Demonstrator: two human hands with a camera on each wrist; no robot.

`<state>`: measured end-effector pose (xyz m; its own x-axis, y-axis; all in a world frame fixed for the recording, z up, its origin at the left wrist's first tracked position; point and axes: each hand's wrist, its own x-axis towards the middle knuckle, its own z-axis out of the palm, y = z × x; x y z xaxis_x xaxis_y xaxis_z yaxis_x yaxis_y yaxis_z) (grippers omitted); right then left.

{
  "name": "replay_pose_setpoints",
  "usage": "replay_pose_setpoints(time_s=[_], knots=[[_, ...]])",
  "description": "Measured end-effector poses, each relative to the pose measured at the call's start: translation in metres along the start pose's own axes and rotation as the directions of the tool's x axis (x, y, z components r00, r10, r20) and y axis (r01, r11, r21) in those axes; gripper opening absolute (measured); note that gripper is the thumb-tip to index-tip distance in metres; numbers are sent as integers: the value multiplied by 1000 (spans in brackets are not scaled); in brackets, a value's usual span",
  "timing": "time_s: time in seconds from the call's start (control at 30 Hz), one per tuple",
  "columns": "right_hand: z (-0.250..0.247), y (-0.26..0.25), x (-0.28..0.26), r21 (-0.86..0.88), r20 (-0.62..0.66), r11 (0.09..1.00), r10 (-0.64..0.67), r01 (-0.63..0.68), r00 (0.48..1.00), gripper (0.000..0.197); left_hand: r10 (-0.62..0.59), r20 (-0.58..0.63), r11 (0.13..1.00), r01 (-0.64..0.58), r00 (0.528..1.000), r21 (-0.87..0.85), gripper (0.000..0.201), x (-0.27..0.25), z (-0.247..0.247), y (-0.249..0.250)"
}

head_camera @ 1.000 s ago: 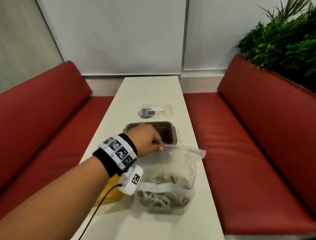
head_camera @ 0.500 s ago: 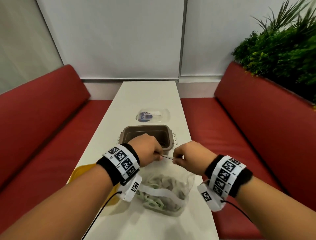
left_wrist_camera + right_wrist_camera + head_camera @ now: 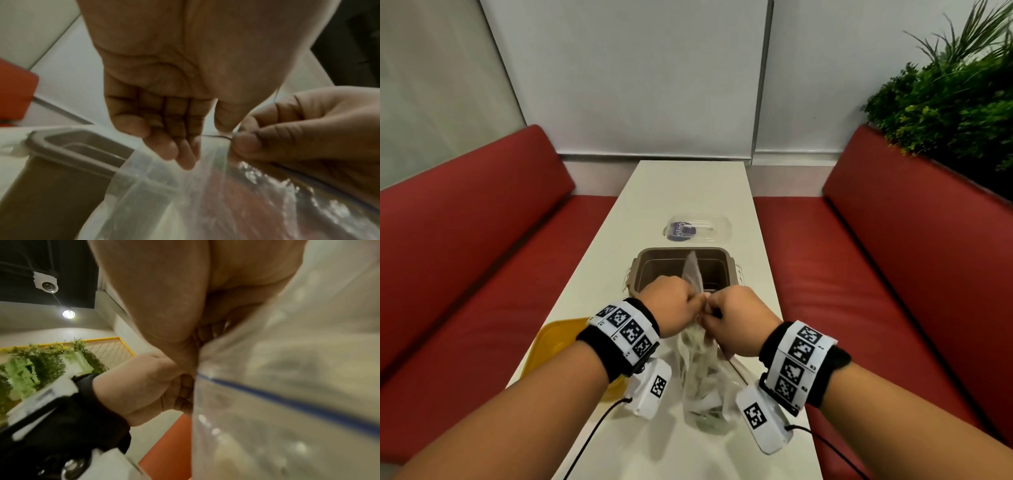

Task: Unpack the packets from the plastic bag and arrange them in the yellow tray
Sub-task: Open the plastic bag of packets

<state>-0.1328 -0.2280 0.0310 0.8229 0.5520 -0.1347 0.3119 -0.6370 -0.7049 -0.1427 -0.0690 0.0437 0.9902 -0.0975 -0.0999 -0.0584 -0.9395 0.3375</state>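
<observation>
Fingers [image 3: 244, 144] of both your hands are pinching the plastic bag [image 3: 702, 377] mouth; it's looking floppy, slippery, light; keep gripping the seal edge.

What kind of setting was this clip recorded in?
Probably a cafe or canteen booth: red cushioned benches flank a long narrow white table, with a planter of greenery behind the bench on the right.

Not much to read here tbh. The clear lid [image 3: 698, 229] on the table has a dark blue round label with white lettering, too blurry to make out. The wrist bands [image 3: 798, 360] carry black-and-white square marker codes with tiny characters beside them, looks like "B3" and "2", not sure.
</observation>
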Motion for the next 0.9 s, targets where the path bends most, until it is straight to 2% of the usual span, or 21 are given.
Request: replay_pose_setpoints(time_s=[0.1, 0.2, 0.27, 0.37, 0.47, 0.63, 0.73, 0.9], knots=[[5, 0, -2, -24, 57, 999, -21, 22, 998, 32, 7, -26, 1000, -8, 1000, -11, 36, 0, 1, -3], [-5, 4, 3, 220, 39, 968, 114, -120, 993, 29, 24, -4, 997, -24, 1000, -69, 32, -1, 3, -6], [-14, 6, 9, 315, -3, 933, 185, -175, 983, 28, 70, 29, 991, -66, 997, -118, 29, -4, 4, -6], [-18, 8, 15, 351, 17, 919, 187, -181, 982, 32, 162, 67, 977, -150, 985, -155, 23, -7, 3, -4], [-15, 10, 17, 374, 56, 908, 184, -191, 981, 27, 219, 74, 966, -205, 973, -157, 22, -8, 3, -6], [-11, 15, 20, 448, 26, 879, 171, -164, 985, 19, 138, 20, 975, -132, 990, -179, 27, -5, -3, -7], [-11, 14, 23, 488, 27, 858, 169, -160, 985, 22, 107, 0, 975, -105, 994, -197, 33, -2, -6, -5], [-12, 13, 24, 500, 54, 851, 154, -160, 987, 28, 72, 10, 975, -68, 997, -210, 29, 0, -5, -2]])
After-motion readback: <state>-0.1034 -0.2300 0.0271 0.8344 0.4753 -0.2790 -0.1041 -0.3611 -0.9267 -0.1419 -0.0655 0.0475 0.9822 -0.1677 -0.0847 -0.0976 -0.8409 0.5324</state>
